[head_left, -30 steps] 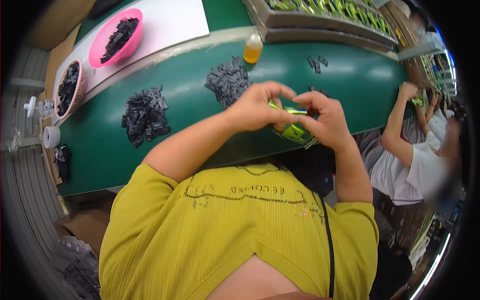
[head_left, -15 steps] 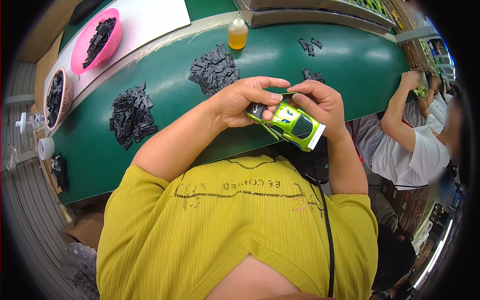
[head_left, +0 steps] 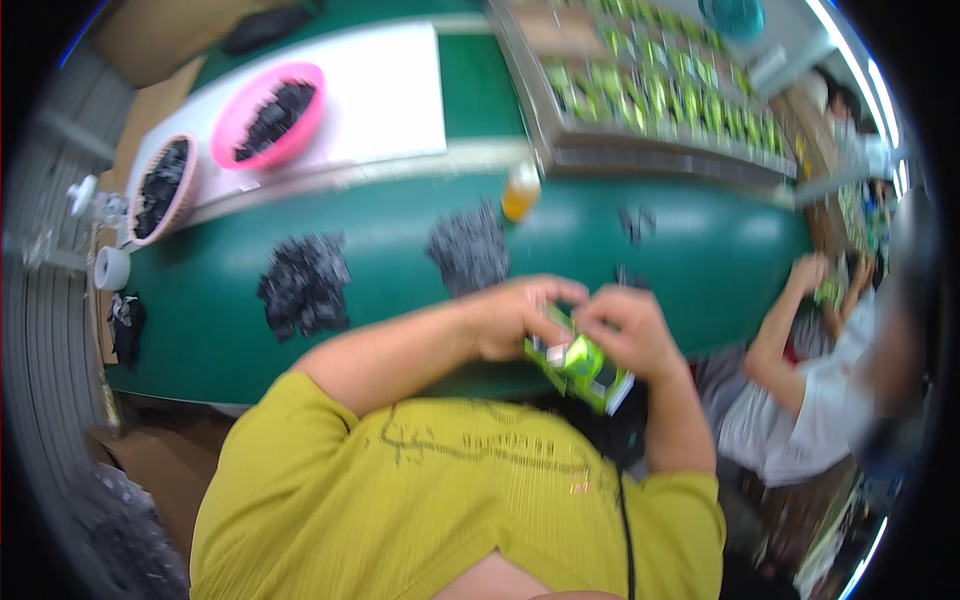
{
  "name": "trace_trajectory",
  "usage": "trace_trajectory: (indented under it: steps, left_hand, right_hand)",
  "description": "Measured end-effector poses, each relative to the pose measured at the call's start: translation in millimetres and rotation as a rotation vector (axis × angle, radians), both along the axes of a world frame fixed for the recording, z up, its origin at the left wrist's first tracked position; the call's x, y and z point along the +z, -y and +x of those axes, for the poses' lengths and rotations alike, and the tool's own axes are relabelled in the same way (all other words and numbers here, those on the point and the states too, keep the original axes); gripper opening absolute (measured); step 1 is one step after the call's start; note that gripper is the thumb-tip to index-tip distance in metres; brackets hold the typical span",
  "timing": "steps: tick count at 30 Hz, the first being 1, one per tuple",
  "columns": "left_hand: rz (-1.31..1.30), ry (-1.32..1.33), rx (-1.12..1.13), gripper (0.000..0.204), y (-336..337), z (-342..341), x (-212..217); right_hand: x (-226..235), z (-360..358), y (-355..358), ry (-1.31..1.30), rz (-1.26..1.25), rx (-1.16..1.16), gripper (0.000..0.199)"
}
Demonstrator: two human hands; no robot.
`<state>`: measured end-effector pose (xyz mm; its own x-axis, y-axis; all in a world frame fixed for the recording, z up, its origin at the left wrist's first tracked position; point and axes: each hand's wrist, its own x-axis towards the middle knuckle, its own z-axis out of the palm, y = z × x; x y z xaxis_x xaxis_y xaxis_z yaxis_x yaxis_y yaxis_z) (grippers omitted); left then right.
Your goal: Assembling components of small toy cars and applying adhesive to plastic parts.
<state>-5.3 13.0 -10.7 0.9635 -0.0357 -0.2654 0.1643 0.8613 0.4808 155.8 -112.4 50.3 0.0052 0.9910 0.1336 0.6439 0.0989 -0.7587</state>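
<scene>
A green toy car [head_left: 580,365] with white and black parts is held in front of my chest, over the near edge of the green table [head_left: 700,270]. My left hand [head_left: 515,320] grips its left end. My right hand [head_left: 625,335] pinches it from above on the right side. Two piles of small black parts [head_left: 303,285] [head_left: 468,248] lie on the table beyond my hands. The picture is blurred, so I cannot tell what my fingertips press on.
A small amber bottle [head_left: 520,192] stands behind the piles. Two pink bowls [head_left: 268,115] [head_left: 160,185] of black parts sit at the far left. A long tray of green toy cars [head_left: 650,95] runs across the back. Another person [head_left: 810,400] works at my right.
The toy car and both hands have dropped lower and closer to my chest. The camera has tilted, bringing the tray at the back into view.
</scene>
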Motion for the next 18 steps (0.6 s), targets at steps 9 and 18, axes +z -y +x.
trace_trajectory:
  steps: [9, 18]
  left_hand:
    - [0.038, -0.009, -0.045, 0.045, -2, -2, 8]
    - [0.002, 0.030, -0.006, 0.029, -7, 4, 1]
  right_hand:
    - [14, -1, -11, 0.027, -0.118, 0.044, 0.009]
    - [15, -5, -12, 0.157, -0.093, 0.045, 0.011]
